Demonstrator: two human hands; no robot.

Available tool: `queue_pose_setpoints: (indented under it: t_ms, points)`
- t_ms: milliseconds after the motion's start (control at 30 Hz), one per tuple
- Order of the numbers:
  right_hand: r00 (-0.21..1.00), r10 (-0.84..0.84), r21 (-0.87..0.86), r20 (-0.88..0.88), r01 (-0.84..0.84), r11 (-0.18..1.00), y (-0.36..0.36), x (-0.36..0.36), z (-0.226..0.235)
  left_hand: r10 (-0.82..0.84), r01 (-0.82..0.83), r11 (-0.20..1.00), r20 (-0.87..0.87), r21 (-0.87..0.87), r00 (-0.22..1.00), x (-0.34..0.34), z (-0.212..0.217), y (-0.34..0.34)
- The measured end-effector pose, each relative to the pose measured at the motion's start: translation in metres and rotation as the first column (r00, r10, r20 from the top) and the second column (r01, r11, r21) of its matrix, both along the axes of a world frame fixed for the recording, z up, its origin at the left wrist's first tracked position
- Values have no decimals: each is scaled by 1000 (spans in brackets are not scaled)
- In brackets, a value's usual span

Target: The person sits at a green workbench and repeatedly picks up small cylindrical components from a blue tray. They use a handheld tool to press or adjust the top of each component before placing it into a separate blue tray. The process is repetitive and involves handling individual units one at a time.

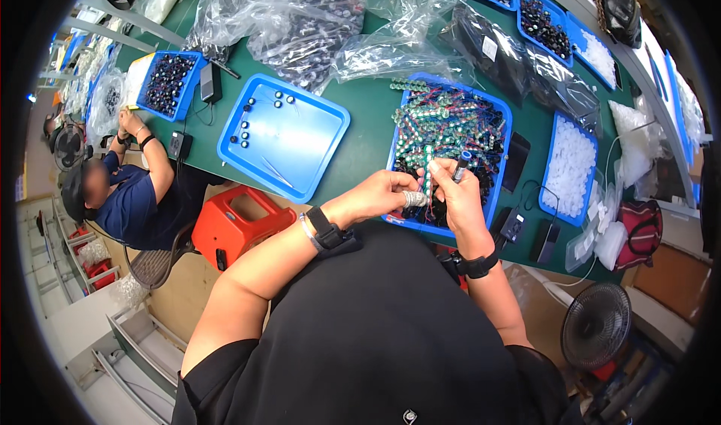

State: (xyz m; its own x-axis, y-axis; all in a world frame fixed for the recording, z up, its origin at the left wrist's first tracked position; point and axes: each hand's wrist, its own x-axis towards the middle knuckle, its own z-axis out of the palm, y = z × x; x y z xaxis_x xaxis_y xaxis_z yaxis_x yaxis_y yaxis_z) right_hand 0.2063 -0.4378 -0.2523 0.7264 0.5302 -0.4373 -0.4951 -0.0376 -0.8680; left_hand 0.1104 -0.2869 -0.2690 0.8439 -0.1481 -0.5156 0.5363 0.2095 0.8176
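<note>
Black short-sleeved top, a black wristband on each forearm, perhaps a thin bracelet beside the left one.

Your left forearm: bare, enters from the lower left, rises rightward, bent at the elbow, with a dark band and a thin bracelet at the wrist. Your left hand (383, 194): palm turned inward, fingers curled closed, taped fingertip pinching toward the right hand. Your right forearm: bare, rises from the lower right, dark band at the wrist. Your right hand (454, 192): fingers closed in a pinch, thumb meeting the left hand's fingertips; the two hands touch.
</note>
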Motion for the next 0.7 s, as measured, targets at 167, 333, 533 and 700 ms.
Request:
queue_pose_setpoints:
  t_ms: [167, 333, 533, 700]
  points:
    - [1000, -31, 5, 1, 31, 999, -5, 1, -5, 26, -28, 999, -47, -40, 999, -1, 1, -2]
    - [989, -149, 48, 5, 149, 988, -4, 5, -4, -79, 76, 995, -47, -57, 996, -5, 8, -4]
    - [988, -151, 102, 29, 147, 984, -14, 18, 5, 150, -165, 974, -102, -155, 983, -9, 7, 13]
    - [972, 197, -7, 131, -198, 980, -19, 8, 4, 278, -287, 923, -71, -258, 958, -10, 17, 20]
